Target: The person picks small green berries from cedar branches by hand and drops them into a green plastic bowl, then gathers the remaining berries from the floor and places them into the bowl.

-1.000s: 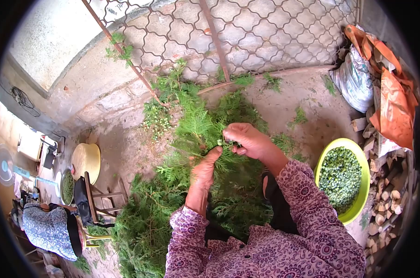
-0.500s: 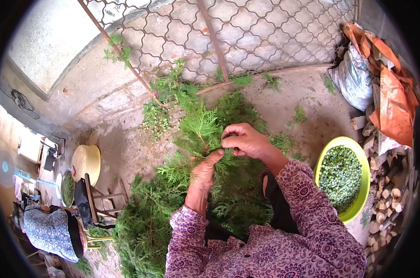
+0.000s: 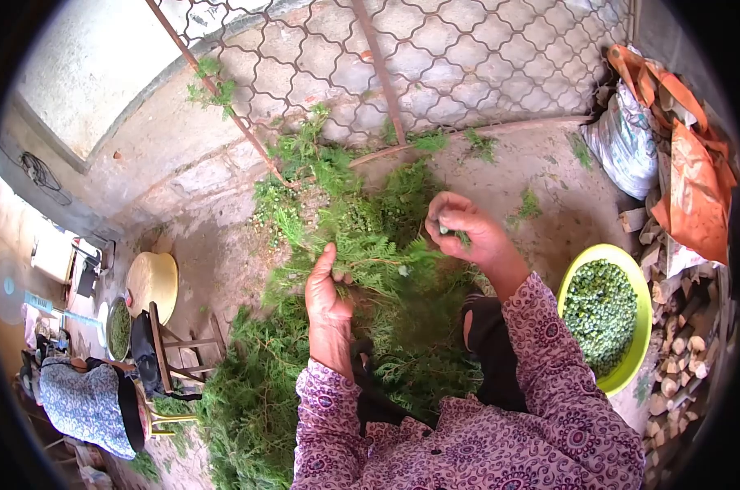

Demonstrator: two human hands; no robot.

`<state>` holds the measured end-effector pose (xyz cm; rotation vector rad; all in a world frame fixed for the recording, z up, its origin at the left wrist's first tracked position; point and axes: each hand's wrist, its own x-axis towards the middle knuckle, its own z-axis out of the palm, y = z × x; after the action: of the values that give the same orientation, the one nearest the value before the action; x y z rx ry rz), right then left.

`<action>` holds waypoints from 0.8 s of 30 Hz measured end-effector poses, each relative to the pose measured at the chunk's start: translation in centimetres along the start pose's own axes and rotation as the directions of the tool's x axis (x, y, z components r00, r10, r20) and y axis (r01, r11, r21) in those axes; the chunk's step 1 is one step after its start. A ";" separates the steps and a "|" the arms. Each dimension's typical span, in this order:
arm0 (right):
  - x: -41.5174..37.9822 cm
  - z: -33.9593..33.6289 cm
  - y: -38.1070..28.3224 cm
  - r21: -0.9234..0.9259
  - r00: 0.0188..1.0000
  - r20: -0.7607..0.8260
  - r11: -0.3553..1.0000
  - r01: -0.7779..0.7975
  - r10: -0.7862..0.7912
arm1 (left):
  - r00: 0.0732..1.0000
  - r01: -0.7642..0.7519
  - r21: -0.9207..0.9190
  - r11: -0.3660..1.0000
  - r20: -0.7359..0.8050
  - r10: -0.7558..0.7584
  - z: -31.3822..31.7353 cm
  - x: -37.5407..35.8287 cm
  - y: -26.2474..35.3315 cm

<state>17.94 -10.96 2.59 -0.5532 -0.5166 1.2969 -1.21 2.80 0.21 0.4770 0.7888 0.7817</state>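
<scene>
My left hand is closed around a feathery green evergreen sprig, its thumb pointing up along the near side. To the right of the sprig and apart from it, my right hand is curled, with small pale green cones showing between its fingers. Below and around both hands lies a heap of cut evergreen branches. A lime-green basin on my right holds many small green cones like those in my fingers.
Stacked firewood, a white sack and an orange sheet line the right side. A metal lattice leans on the wall ahead. At left are a wooden chair, a round tub and another person bending over.
My hands have moved apart: the right drew away rightward with small cones in its fingers, and the left shifted left, still gripping the sprig.
</scene>
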 end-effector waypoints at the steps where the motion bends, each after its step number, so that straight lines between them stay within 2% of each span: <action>1: -0.3 0.2 0.0 -0.126 0.998 0.063 0.992 0.020 -0.012 | 1.000 -0.007 -0.021 1.000 -0.009 0.007 -0.1 0.4 0.2; 2: -0.5 0.2 0.1 -0.248 0.992 0.128 0.968 0.048 -0.016 | 1.000 -0.009 -0.023 1.000 -0.010 0.008 -0.2 0.7 0.2; 3: -0.5 0.3 0.2 -0.329 0.992 0.124 0.944 0.009 0.034 | 0.998 -0.008 -0.066 0.998 -0.058 0.004 -0.3 1.0 0.3; 4: -0.6 0.8 0.5 -0.329 0.992 0.125 0.944 0.008 0.035 | 0.994 -0.009 -0.108 0.994 -0.106 -0.003 -0.4 1.2 0.4; 6: -0.4 2.3 1.2 -0.698 0.998 -0.038 0.713 -0.061 0.048 | 0.992 -0.003 -0.121 0.993 -0.122 -0.012 -0.4 1.0 0.5; 7: -0.1 2.6 1.8 -0.745 0.993 -0.119 0.659 -0.102 0.018 | 0.993 -0.007 -0.115 0.993 -0.121 -0.007 -0.4 1.1 0.4; 8: 0.1 2.4 2.5 -0.744 0.992 -0.122 0.661 -0.102 0.016 | 0.993 -0.010 -0.109 0.994 -0.120 -0.003 -0.4 1.1 0.2; 10: 0.7 1.5 4.2 -0.932 0.943 0.038 0.328 0.154 -0.332 | 0.993 0.000 -0.112 0.994 -0.115 -0.012 -0.2 1.1 0.0; 11: 1.1 1.2 4.7 -0.952 0.896 0.148 0.186 0.244 -0.419 | 0.994 0.008 -0.117 0.993 -0.110 -0.021 -0.1 1.1 -0.1; 12: 1.1 1.0 5.0 -0.952 0.895 0.147 0.186 0.243 -0.421 | 0.994 0.009 -0.116 0.993 -0.109 -0.022 -0.2 1.2 -0.2; 14: 1.1 1.0 5.3 -0.992 0.917 0.112 0.008 0.124 -0.383 | 0.996 0.019 -0.108 0.994 -0.090 -0.029 -0.2 1.2 -0.3; 15: 1.2 0.9 5.4 -0.992 0.917 0.111 0.008 0.123 -0.384 | 0.996 0.020 -0.107 0.994 -0.089 -0.030 -0.2 1.1 -0.4; 17: 1.3 0.6 5.7 -0.969 0.879 0.208 -0.213 0.126 -0.429 | 0.998 0.036 -0.085 0.996 -0.044 -0.040 0.1 0.7 -0.3; 21: 1.5 0.5 5.6 -0.958 0.849 0.257 -0.236 0.162 -0.461 | 0.997 0.065 -0.058 0.996 -0.047 -0.068 0.1 0.3 -0.1; 23: 1.5 0.6 5.2 -0.983 0.863 0.179 -0.042 0.181 -0.473 | 0.997 -0.046 -0.028 0.999 0.054 0.048 0.5 0.2 -0.1; 24: 1.6 0.5 5.1 -0.982 0.864 0.181 -0.044 0.183 -0.470 | 0.997 -0.048 -0.031 0.998 0.053 0.049 0.4 0.4 -0.3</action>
<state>14.17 -8.48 -0.26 -1.6400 -1.3215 0.1006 -0.56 2.86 0.13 0.4898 0.7170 0.8214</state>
